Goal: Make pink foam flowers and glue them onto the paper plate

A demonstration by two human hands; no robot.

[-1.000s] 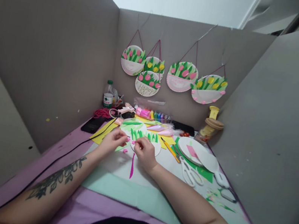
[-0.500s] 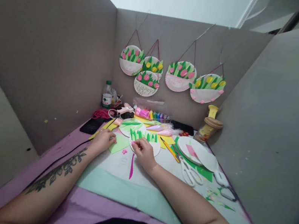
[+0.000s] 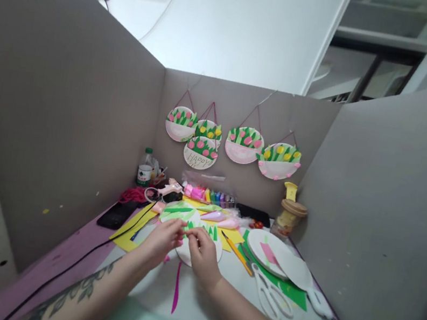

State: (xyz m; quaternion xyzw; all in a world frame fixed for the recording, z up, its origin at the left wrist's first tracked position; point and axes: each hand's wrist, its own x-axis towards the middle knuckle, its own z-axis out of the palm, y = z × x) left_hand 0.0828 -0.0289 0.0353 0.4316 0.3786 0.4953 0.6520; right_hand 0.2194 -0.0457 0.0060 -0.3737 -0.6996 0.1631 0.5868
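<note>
Evidently the paper plate (image 3: 216, 249) is the thing nearest to the fingers: it lies on the white work sheet, partly hidden under both hands, with green paper leaves (image 3: 213, 231) standing along its far half. The left hand (image 3: 164, 237) and right hand (image 3: 203, 252) meet above its left side, fingertips bunched close together; whether they pinch something small between them, I cannot tell.

The plate looks light and fairly stiff, likely to slide at a nudge and bend if squeezed. Its bare near rim seems the safest hold, since the thin leaves would probably crease or tear. The magenta plastic knife (image 3: 176, 291), just in front of the plate, looks light and smooth, best taken by its thicker end.
</note>
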